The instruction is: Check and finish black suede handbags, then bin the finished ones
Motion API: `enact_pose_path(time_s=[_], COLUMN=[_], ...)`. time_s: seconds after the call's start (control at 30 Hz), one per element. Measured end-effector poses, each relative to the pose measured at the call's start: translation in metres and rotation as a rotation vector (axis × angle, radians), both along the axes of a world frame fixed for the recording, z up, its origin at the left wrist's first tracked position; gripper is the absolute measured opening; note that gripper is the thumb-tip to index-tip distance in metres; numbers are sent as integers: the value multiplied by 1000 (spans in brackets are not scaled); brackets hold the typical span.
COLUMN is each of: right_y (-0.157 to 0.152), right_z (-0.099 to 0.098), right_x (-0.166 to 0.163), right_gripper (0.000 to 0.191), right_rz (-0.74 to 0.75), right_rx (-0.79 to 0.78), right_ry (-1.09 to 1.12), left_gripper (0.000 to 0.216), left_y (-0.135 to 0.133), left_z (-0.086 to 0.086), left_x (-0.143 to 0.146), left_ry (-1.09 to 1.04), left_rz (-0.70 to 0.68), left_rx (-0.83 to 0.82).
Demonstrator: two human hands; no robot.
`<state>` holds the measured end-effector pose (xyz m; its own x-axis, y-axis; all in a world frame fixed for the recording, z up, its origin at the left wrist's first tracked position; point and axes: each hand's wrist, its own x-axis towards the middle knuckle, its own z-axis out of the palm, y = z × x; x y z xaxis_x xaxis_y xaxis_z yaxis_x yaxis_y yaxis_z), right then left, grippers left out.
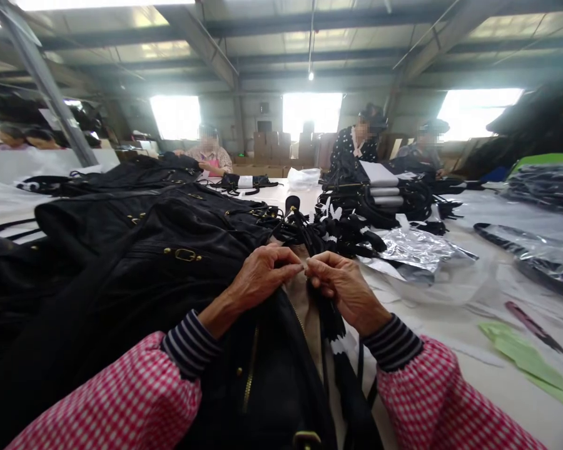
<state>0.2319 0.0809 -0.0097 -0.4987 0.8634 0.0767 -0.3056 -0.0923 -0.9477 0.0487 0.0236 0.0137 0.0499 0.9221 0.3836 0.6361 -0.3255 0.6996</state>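
A black leather-like bag (274,381) with brass-coloured zips and a pale beige lining (304,306) lies in front of me, its opening spread. Over that opening my left hand (258,278) pinches thumb and forefinger together. My right hand (344,287) pinches too, its fingertips almost meeting the left ones. Whatever sits between the fingertips is too small to make out. Beneath the right hand runs a black strap (351,387) with a scrap of white wrapping on it.
More black bags (169,231) with brass buckles are heaped on the left. Wrapped straps (342,228) and a stack of bags (385,197) lie ahead. Clear plastic packaging (415,250), green paper (523,353) and a dark pointed tool (537,328) lie right. Co-workers (356,147) work across the table.
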Motion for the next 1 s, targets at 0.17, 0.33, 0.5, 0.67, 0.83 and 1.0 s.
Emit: enact_pose_path(time_s=[0.17,0.33,0.5,0.67,0.83,1.0], right_y=[-2,-3,-3,-10,-13,-13], right_z=[2,0,-6,-5,-1,-3], right_x=[-2,-7,-14,-14,-10,-16], right_gripper=[35,34,34,34,33,31], right_rz=[16,-39,-79,-93,-39,-93], right_rx=[12,48,40,60,22,28], right_ry=[-4,-45,-32,9,45,38], left_gripper=[17,15,13,14,15,16], left_y=[0,-1,-1,-3,-5,-5], left_z=[-1,-1,-3,-6,-5,-6], left_x=[1,1,4,7,7,8], left_ry=[-4,5,24,0,-49,-6], left_rz=[3,25,50,108,76,108], left_rx=[6,13,32,54,73,86])
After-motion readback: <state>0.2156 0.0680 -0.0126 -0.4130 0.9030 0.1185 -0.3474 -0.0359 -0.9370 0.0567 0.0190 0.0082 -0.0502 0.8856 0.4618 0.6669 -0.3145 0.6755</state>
